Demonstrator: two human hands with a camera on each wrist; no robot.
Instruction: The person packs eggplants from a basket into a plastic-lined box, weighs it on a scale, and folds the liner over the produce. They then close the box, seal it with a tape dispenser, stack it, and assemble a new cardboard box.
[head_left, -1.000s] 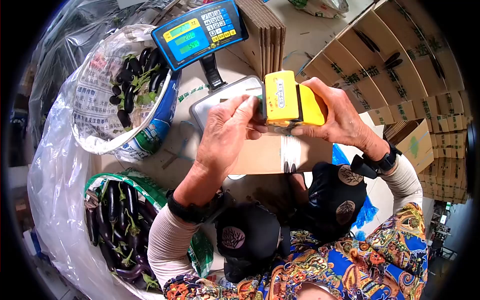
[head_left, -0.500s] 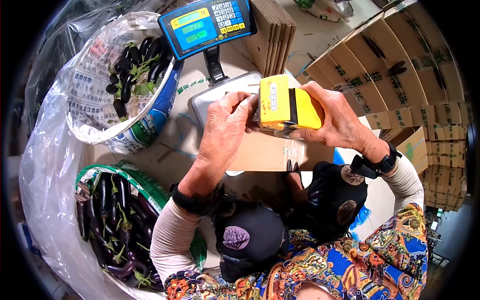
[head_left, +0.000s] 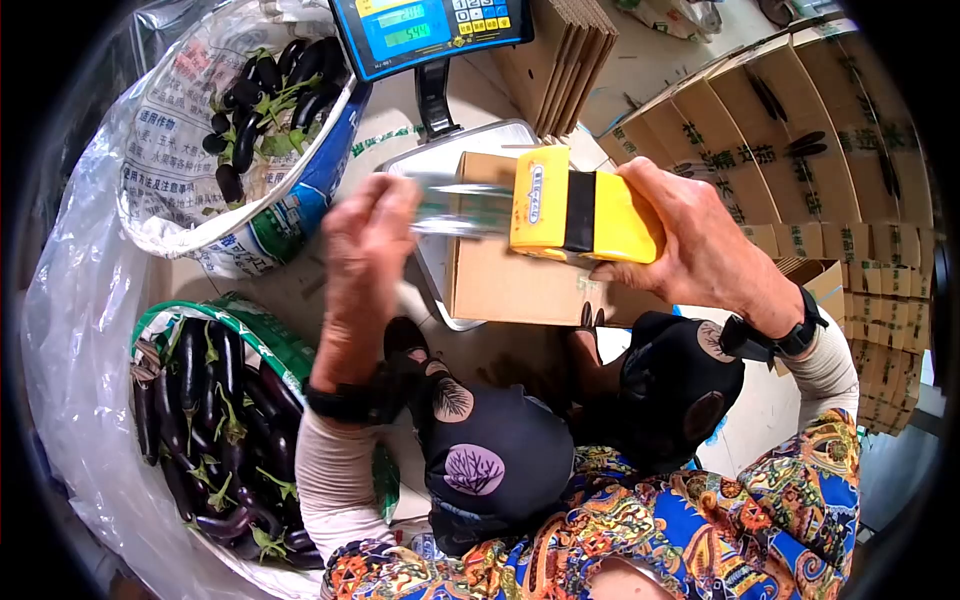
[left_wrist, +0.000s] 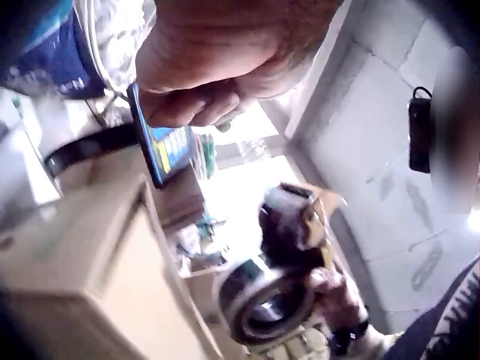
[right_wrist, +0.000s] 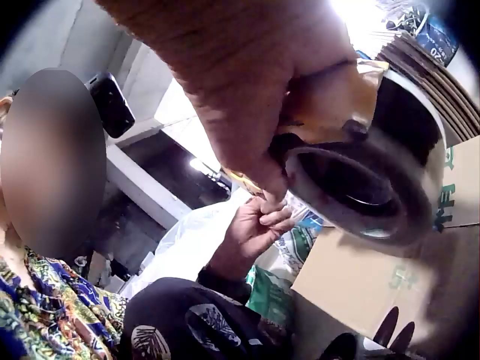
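Note:
My right hand (head_left: 700,240) grips a yellow tape dispenser (head_left: 540,205) above a closed cardboard box (head_left: 510,285). From the dispenser's front a strip of clear tape (head_left: 460,208) stretches leftward. Its far end is pinched by my left hand (head_left: 362,265), which is motion-blurred in the head view. In the right wrist view the roll of tape (right_wrist: 416,206) shows under the right hand, with the left hand (right_wrist: 247,234) beyond it. The box lies on the scale's platform (head_left: 400,165).
The scale's blue display (head_left: 430,35) stands behind the box beside folded cardboard (head_left: 560,60). At left are two lined tubs of eggplants, the upper one's rim (head_left: 220,245) white and the lower one's rim (head_left: 235,320) green. Stacked cartons (head_left: 740,150) fill the right.
My left hand has moved left away from the dispenser, drawing out a strip of tape. The right hand still holds the dispenser at nearly the same spot. The head view has shifted slightly.

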